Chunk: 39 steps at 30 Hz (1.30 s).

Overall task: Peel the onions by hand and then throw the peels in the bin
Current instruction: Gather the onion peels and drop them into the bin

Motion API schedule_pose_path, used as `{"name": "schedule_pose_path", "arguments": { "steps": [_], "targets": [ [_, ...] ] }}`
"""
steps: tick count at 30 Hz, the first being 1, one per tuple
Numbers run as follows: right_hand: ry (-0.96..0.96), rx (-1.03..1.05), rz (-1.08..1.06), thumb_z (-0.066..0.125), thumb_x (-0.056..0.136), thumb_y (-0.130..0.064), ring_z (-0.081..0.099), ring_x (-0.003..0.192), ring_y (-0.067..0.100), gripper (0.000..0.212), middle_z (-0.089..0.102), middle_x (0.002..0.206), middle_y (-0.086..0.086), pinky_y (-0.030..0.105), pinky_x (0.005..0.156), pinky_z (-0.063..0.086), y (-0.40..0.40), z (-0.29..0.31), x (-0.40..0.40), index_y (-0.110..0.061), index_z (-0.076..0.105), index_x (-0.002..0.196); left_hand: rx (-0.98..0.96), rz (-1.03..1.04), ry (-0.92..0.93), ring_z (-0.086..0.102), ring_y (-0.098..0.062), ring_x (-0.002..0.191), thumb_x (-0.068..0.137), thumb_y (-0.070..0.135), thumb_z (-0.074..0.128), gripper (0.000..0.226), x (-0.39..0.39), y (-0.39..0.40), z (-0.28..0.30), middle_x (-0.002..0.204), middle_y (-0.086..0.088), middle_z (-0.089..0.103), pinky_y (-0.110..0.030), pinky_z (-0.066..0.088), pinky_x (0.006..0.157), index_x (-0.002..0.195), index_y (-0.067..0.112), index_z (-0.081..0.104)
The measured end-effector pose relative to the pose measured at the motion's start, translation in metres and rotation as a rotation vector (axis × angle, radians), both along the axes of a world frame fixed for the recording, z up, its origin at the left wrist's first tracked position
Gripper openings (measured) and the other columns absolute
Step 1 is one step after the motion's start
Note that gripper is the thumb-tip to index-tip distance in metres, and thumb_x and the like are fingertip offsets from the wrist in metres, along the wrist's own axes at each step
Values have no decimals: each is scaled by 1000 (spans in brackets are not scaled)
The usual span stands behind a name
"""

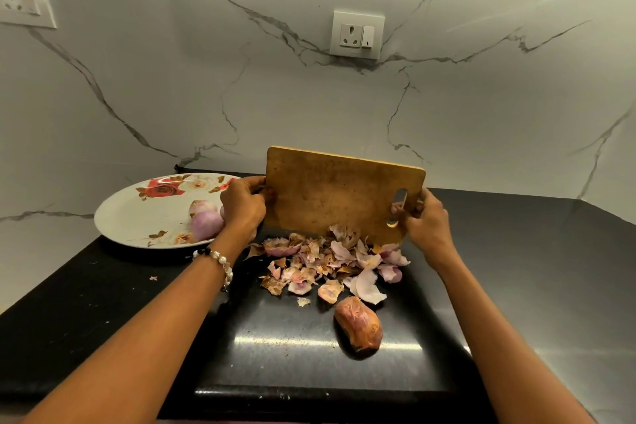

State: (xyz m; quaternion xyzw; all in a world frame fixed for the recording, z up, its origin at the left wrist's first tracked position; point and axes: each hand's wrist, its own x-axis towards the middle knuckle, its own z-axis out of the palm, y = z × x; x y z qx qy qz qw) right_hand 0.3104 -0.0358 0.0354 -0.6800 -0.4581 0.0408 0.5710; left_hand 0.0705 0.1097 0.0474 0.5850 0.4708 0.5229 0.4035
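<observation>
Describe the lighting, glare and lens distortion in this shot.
Head view: dim, warm light; a bright patch of glare on the black counter beside the unpeeled onion; a light streak across the wall at upper right; the wide lens bows the counter edges and stretches both forearms; the cutting board, peels and plate are fairly sharp, soft only toward the corners.

White marble wall (481, 96), two sockets (357, 34), glossy black counter (533, 268)
</observation>
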Motion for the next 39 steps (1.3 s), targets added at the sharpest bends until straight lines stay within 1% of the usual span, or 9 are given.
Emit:
{"name": "schedule_pose_path", "arguments": {
  "steps": [9, 14, 18, 22, 24, 28, 30, 34, 39],
  "targets": [
    [218, 173, 234, 57, 95, -3, 70, 77, 16, 19, 68, 93, 10, 28, 66, 56, -22, 38, 11, -11, 60, 112, 45, -80, -122, 66, -23, 100, 88, 10, 66, 29, 4, -4, 35, 112, -5, 70, -47, 54, 89, 117, 13, 67],
    [406, 232, 79, 61, 94, -11, 71, 74, 17, 8, 71, 89, 6, 36, 61, 59, -64, 53, 8, -18, 64, 98, -21, -122, -105, 63, -20, 98, 92, 23, 62, 25, 32, -26, 43, 110, 1, 67, -36, 54, 88, 115, 16, 68],
    [662, 269, -114, 63, 93, -10, 68, 58, 16, 8, 69, 82, 8, 33, 51, 54, -110, 55, 21, -8, 65, 85, -259, -349, -197, 64, -26, 83, 94, 25, 59, 19, 75, -55, 47, 93, -11, 66, -35, 55, 64, 92, 7, 66],
    [839, 313, -324, 66, 90, -4, 65, 71, 20, 11, 63, 82, 8, 45, 65, 56, -161, 36, 30, -2, 60, 81, -540, -651, -370, 47, -46, 122, 98, 7, 46, 33, 122, -117, 43, 140, -22, 41, -51, 45, 95, 130, 2, 46],
    [907, 336, -425, 65, 90, -1, 61, 71, 18, 14, 60, 80, 7, 47, 70, 54, -180, 21, 31, -4, 58, 78, -641, -755, -375, 44, -45, 126, 100, 6, 40, 38, 144, -146, 33, 146, -23, 33, -50, 39, 96, 137, 2, 38],
    [968, 370, -547, 61, 89, 7, 55, 61, 15, 23, 57, 75, 6, 38, 57, 51, -199, -5, 29, -7, 57, 71, -741, -803, -458, 60, -27, 95, 100, 5, 39, 20, 178, -189, 8, 107, -14, 59, -41, 47, 89, 109, 9, 56],
    [984, 380, -589, 62, 89, 7, 55, 62, 15, 20, 57, 79, 7, 41, 64, 52, -203, -16, 27, -6, 58, 74, -763, -809, -454, 61, -22, 89, 99, 6, 40, 19, 188, -202, 0, 95, -8, 62, -36, 48, 88, 95, 13, 57],
    [959, 351, -653, 70, 88, -6, 64, 82, 23, 9, 64, 93, 10, 46, 77, 57, -200, -36, 20, -6, 61, 87, -711, -832, -387, 63, -12, 66, 99, 0, 35, 31, 193, -219, -3, 73, -1, 65, -24, 50, 59, 79, 13, 55],
    [736, 103, -637, 73, 86, -27, 71, 83, 35, 21, 69, 90, 14, 52, 71, 60, -199, -40, 24, -9, 62, 85, -646, -811, -353, 55, -9, 93, 100, 3, 36, 29, 204, -219, -10, 76, 1, 54, -32, 37, 103, 79, 18, 50]
  ]
}}
